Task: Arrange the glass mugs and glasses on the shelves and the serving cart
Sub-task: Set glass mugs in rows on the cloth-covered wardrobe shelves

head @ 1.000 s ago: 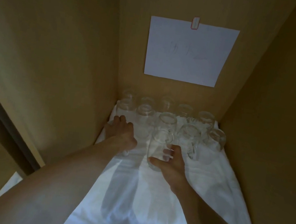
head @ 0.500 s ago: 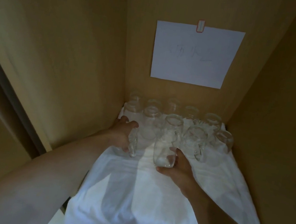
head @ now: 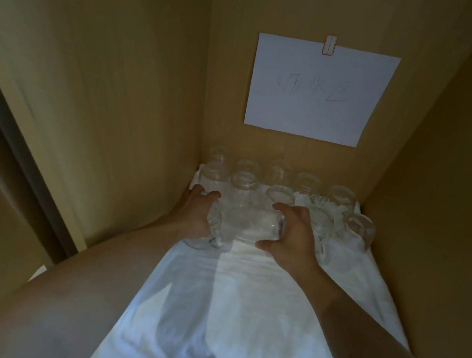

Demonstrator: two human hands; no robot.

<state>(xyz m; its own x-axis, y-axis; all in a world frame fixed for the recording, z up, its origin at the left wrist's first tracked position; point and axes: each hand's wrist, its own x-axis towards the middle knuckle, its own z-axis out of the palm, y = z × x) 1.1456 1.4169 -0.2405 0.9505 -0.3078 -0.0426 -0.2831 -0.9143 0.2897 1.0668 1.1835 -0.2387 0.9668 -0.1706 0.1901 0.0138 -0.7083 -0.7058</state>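
Several clear glass mugs (head: 340, 198) stand in rows at the back of a wooden shelf, on a white cloth (head: 237, 318). At the left end of the front row my left hand (head: 199, 215) grips a glass mug (head: 210, 238) from its left side, and the handle shows by my palm. My right hand (head: 293, 237) curls its fingers and thumb round a second glass mug (head: 252, 224) just to the right. Both mugs rest on the cloth, close to each other and to the row behind them.
Wooden walls (head: 117, 98) close in the shelf on the left, right and back. A white paper sheet (head: 320, 90) with handwriting is taped to the back wall. The cloth runs toward me, wrinkled and bare in front of the mugs.
Both hands have pushed their mugs further back toward the rows. The right hand's mug now sits beside the left hand's mug.
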